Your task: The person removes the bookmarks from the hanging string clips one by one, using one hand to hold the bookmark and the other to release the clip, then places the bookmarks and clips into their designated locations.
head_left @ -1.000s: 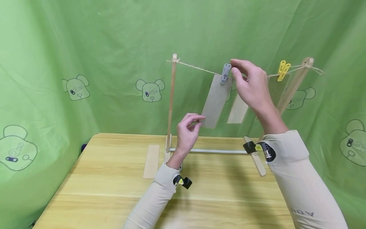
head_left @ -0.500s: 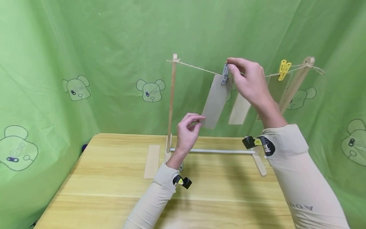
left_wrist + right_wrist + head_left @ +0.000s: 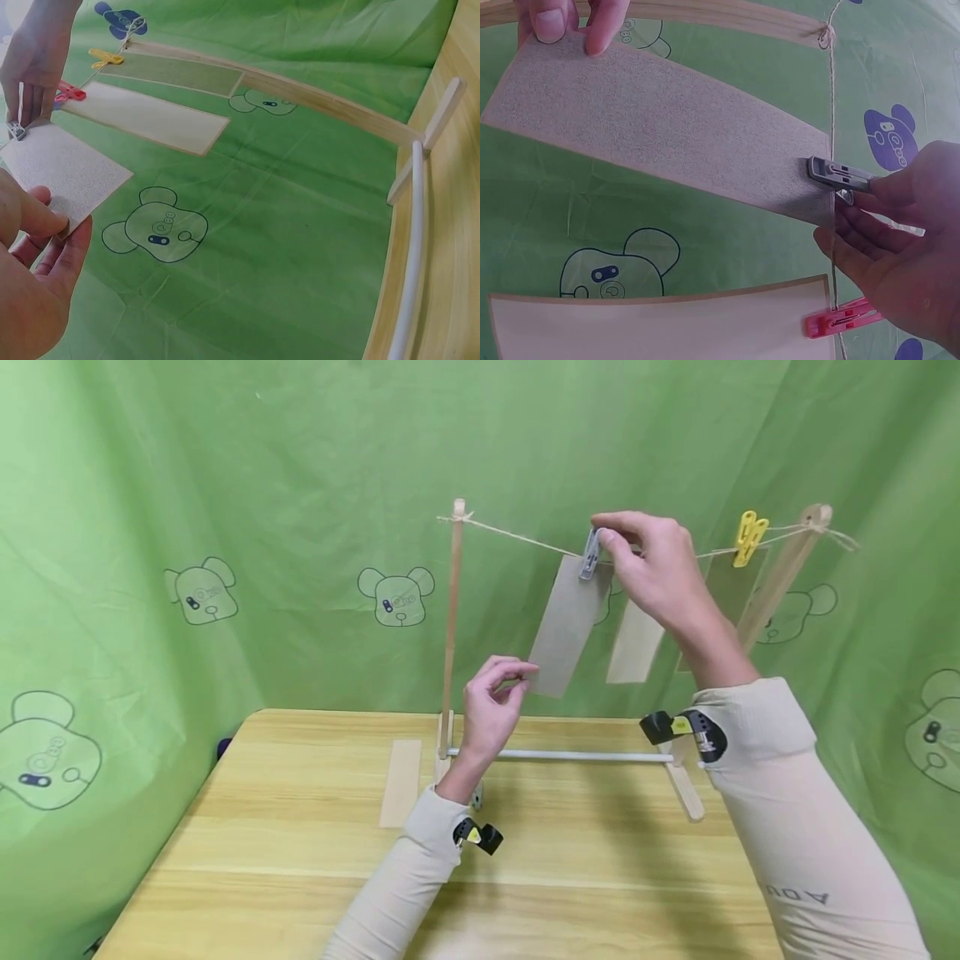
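Observation:
A grey card (image 3: 564,631) hangs tilted from the string (image 3: 517,537), with a grey clothespin (image 3: 590,558) over its top edge. My right hand (image 3: 663,572) pinches the clothespin's handle end between thumb and finger, as the right wrist view shows. Down at the card's lower left corner, my left hand (image 3: 491,706) pinches it between thumb and fingers. A paler card (image 3: 633,647) hangs to the right under a red clothespin (image 3: 836,322), which my right hand hides in the head view. Farther right, a yellow clothespin (image 3: 750,539) holds another card (image 3: 727,581).
The string is tied between a left wooden post (image 3: 452,627) and a right wooden post (image 3: 783,581). A white rod (image 3: 585,756) joins their feet on the wooden table (image 3: 300,860). One loose wooden-looking strip (image 3: 400,785) lies left. Green curtain (image 3: 300,485) surrounds the table.
My right hand has shifted slightly left, its thumb and finger coming onto the grey clothespin's end. The right post and yellow clothespin appear slightly farther right. My left hand has stayed put.

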A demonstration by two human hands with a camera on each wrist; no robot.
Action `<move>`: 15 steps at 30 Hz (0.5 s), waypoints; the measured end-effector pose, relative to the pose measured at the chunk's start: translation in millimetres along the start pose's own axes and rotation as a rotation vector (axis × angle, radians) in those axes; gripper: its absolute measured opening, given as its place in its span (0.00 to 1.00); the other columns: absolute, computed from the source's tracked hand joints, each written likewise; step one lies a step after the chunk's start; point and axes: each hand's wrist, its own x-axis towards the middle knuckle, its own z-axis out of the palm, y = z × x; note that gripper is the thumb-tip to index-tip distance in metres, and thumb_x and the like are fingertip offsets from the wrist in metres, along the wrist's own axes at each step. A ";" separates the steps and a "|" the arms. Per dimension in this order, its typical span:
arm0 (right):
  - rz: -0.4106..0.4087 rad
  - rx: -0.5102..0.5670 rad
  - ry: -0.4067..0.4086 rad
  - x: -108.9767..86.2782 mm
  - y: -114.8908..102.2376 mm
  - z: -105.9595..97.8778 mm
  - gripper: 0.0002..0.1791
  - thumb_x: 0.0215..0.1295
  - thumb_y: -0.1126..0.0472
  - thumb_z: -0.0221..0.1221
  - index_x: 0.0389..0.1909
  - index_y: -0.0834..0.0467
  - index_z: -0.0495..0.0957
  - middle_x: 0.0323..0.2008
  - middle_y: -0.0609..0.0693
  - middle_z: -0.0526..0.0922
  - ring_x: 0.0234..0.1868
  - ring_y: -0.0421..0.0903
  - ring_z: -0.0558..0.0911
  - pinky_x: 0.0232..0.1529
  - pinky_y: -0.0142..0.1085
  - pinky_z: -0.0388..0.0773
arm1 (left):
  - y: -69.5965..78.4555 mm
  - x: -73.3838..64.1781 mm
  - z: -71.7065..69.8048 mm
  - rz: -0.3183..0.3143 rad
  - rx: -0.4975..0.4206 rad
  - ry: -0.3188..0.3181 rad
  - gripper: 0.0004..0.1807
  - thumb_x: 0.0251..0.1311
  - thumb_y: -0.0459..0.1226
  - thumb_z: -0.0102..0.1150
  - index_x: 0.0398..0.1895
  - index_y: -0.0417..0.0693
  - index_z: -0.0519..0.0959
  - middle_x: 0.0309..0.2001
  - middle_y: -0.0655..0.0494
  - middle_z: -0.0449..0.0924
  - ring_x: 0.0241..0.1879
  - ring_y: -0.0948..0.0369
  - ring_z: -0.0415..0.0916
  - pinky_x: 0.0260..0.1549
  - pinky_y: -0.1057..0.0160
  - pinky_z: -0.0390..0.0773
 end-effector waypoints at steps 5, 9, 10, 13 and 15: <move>0.038 0.024 0.021 -0.6 0.1 0.5 0.19 0.79 0.57 0.53 0.64 0.59 0.79 0.62 0.55 0.82 0.61 0.44 0.80 0.64 0.36 0.78 | -2.4 0.0 0.4 -0.007 0.005 0.000 0.15 0.59 0.16 0.59 0.45 0.34 0.85 0.49 0.43 0.81 0.49 0.50 0.82 0.53 0.55 0.86; 0.040 0.110 0.088 1.8 1.7 2.2 0.17 0.76 0.60 0.59 0.60 0.60 0.82 0.58 0.55 0.84 0.55 0.40 0.82 0.63 0.34 0.79 | -3.6 -0.4 0.7 -0.014 0.009 0.000 0.14 0.59 0.16 0.59 0.45 0.34 0.85 0.48 0.43 0.81 0.49 0.50 0.82 0.53 0.53 0.86; 0.041 0.149 0.107 2.8 2.1 2.6 0.16 0.74 0.61 0.60 0.59 0.61 0.83 0.57 0.54 0.85 0.54 0.39 0.82 0.62 0.33 0.79 | -3.9 -0.5 0.5 -0.015 0.009 0.001 0.14 0.59 0.16 0.59 0.45 0.34 0.85 0.48 0.43 0.81 0.49 0.50 0.82 0.53 0.53 0.86; 0.028 0.251 0.186 6.3 2.2 3.7 0.14 0.70 0.64 0.64 0.55 0.62 0.85 0.53 0.53 0.87 0.50 0.38 0.84 0.58 0.30 0.81 | -4.4 -0.8 -0.3 -0.016 0.009 0.003 0.15 0.59 0.16 0.59 0.45 0.33 0.85 0.48 0.42 0.81 0.49 0.49 0.82 0.53 0.52 0.86; 0.014 0.286 0.242 8.1 1.2 3.7 0.14 0.68 0.66 0.66 0.53 0.62 0.86 0.51 0.52 0.88 0.48 0.38 0.85 0.54 0.27 0.82 | -4.9 -0.5 -1.2 -0.013 0.009 0.005 0.15 0.59 0.16 0.59 0.45 0.34 0.85 0.48 0.43 0.81 0.49 0.49 0.82 0.53 0.53 0.86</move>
